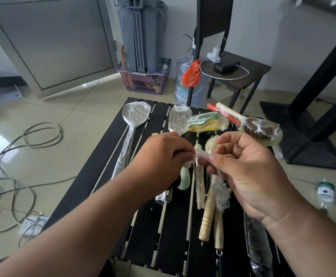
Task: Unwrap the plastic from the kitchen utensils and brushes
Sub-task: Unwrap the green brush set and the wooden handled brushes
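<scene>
Stretching between both hands above the middle of a black slatted table (143, 226) is a twisted strand of clear plastic wrap (200, 155). The left hand (163, 162) has its fingers curled and pinches the left end of that strand; the right hand (251, 172) pinches the right end between thumb and fingers, and more crumpled film hangs from it over the table. Head view, table contents: directly under the hands lie two wooden-handled bottle brushes (209, 214), side by side, handles toward the near edge, with a pair of pale sticks (200, 186) just to their left. A pale green handle (184, 181) shows below the left hand; what it belongs to cannot be determined. At far left a wrapped spatula (132, 124) lies lengthwise, still in film. Right of it, at the far edge, a wrapped slotted turner (180, 120), then a wrapped yellow-and-green sponge (207, 121). At far right a wrapped round brush (259, 128) with a pale handle lies across a red-handled item (224, 114). Along the near right edge lies a long dark wrapped utensil (258, 246). Surroundings: loose cables (23, 156) on the tiled floor at left, a purple basket (143, 82) and grey bin (141, 33) far behind, a water jug (189, 84), a dark chair (241, 70), and a small bottle (326, 193) on the floor at right.
</scene>
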